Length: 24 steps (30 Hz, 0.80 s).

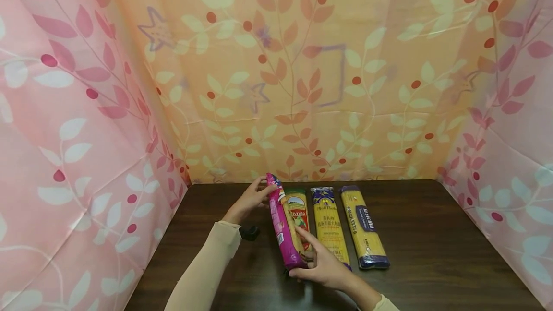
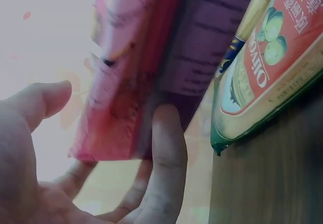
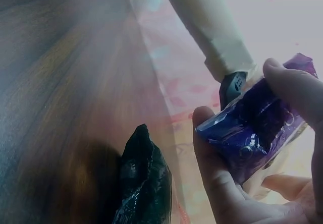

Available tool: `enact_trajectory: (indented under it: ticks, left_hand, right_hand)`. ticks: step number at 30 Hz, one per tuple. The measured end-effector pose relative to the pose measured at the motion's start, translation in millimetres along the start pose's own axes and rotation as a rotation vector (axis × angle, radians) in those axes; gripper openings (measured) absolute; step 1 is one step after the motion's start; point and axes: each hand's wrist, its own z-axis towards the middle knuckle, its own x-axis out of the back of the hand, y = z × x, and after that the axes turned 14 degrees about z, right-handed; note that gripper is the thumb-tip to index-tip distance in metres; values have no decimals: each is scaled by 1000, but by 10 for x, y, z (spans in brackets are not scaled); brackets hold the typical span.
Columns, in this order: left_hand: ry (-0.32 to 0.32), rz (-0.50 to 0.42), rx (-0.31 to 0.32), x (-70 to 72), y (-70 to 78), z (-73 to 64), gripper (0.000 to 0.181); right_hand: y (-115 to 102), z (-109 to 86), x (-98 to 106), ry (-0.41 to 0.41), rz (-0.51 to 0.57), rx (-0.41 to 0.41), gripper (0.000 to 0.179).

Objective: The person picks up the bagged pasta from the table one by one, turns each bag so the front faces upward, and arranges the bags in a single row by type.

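Observation:
A magenta spaghetti packet (image 1: pixel 282 224) is tilted up on its side, leaning beside a green-and-red spaghetti packet (image 1: pixel 298 212). My left hand (image 1: pixel 254 199) holds its far end; in the left wrist view, one finger (image 2: pixel 169 138) lies along the packet and others pass behind it. At the near end, my right hand (image 1: pixel 321 265) grips the packet between thumb and fingers. The right wrist view shows that shiny purple end (image 3: pixel 255 128) between the thumb and fingers. Part of the green-and-red packet is hidden behind the magenta one and my right hand.
A yellow spaghetti packet (image 1: pixel 329 227) with a blue top lies to the right. Beyond it is another spaghetti packet (image 1: pixel 367 229) with dark blue ends. All are on a dark wooden table (image 1: pixel 432 239), with patterned curtains (image 1: pixel 302 85) at the back and sides.

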Motion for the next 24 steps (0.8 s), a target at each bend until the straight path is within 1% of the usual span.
enact_trajectory:
  ticks: [3, 6, 10, 14, 16, 19, 21, 24]
  left_hand:
    - [27, 12, 13, 3, 19, -22, 65]
    - [63, 17, 35, 2, 12, -37, 66]
    - [88, 6, 59, 3, -35, -36, 72]
    - [111, 19, 76, 13, -93, -40, 76]
    - [121, 31, 78, 22, -112, -47, 74]
    - [136, 45, 74, 32, -143, -50, 68]
    - [139, 34, 71, 37, -164, -48, 64]
    - [142, 1, 68, 43, -209, -37, 62]
  right_hand:
    - [17, 11, -14, -5, -111, 43, 104]
    - [40, 19, -25, 6, -215, 57, 104]
    - [56, 35, -40, -5, -304, 26, 110]
    - [38, 61, -64, -30, -392, 21, 115]
    - [19, 77, -84, -28, -420, 17, 116]
    - [-3, 105, -119, -6, -419, -5, 120]
    - [-8, 124, -139, 12, -406, -18, 122]
    - [4, 164, -163, 26, -403, -16, 123]
